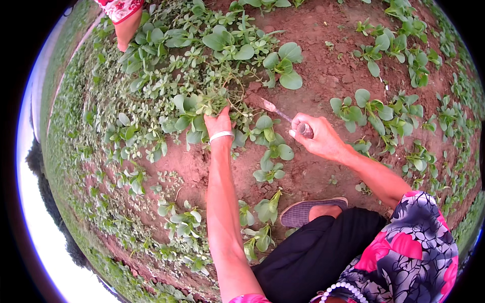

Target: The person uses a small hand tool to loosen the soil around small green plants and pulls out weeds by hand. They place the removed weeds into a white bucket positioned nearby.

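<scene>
My left hand (219, 122), a white bracelet at its wrist, is closed around a bunch of small-leaved weeds (213, 101) just above the soil. To its right my right hand (316, 136) grips the wooden handle (305, 130) of a small hand hoe or trowel. The tool's metal blade (267, 105) points toward the left hand and its tip lies against loose soil at the edge of the weeds. Broad-leaved green seedlings (269, 130) grow between the two hands. Leaves hide part of the left fingers.
Another person's forearm and patterned sleeve (127, 28) reach in at the top left. Leafy seedlings (288, 64) stand beyond the blade, with more rows (379, 113) on the right. Dense low weeds (144, 98) cover the left. My shoe (312, 212) rests on the soil near more seedlings (261, 235).
</scene>
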Tool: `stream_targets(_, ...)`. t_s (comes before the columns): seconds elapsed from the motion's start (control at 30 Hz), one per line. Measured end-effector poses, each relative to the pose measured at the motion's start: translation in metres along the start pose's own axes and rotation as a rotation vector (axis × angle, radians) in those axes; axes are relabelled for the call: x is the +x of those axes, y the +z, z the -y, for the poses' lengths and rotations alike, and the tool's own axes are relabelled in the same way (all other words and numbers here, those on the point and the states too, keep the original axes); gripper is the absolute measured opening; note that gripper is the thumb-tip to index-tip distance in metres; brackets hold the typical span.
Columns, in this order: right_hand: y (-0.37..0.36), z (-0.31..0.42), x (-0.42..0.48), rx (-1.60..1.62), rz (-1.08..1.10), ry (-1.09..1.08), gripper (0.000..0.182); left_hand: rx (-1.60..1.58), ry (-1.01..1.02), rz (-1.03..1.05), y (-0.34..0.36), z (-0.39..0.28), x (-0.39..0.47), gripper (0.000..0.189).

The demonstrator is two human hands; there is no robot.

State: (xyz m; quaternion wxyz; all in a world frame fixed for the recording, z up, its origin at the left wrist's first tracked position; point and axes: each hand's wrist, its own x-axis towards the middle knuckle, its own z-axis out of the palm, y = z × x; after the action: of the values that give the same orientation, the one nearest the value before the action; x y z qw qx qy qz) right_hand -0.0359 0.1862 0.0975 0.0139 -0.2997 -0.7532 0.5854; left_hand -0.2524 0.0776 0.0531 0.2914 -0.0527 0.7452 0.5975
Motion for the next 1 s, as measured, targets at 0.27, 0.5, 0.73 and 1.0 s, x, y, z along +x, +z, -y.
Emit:
stream_targets(0.27,-0.004,0.014,0.012,-0.123,0.076,0.009,0.016,1.288,0.591,0.039,0.012,-0.003,-0.003,0.033)
stream_targets(0.5,-0.001,0.005,0.037,-0.015,0.105,-0.063,0.014,1.241,0.635,0.001,0.006,0.005,0.01,0.032)
stream_targets(0.73,-0.008,0.013,0.027,-0.032,0.107,-0.007,0.014,1.236,0.522,0.028,0.015,0.003,0.016,0.034)
stream_targets(1.0,0.0,0.005,0.047,0.06,0.105,-0.011,0.017,0.888,0.416,0.026,-0.017,0.023,0.049,0.032)
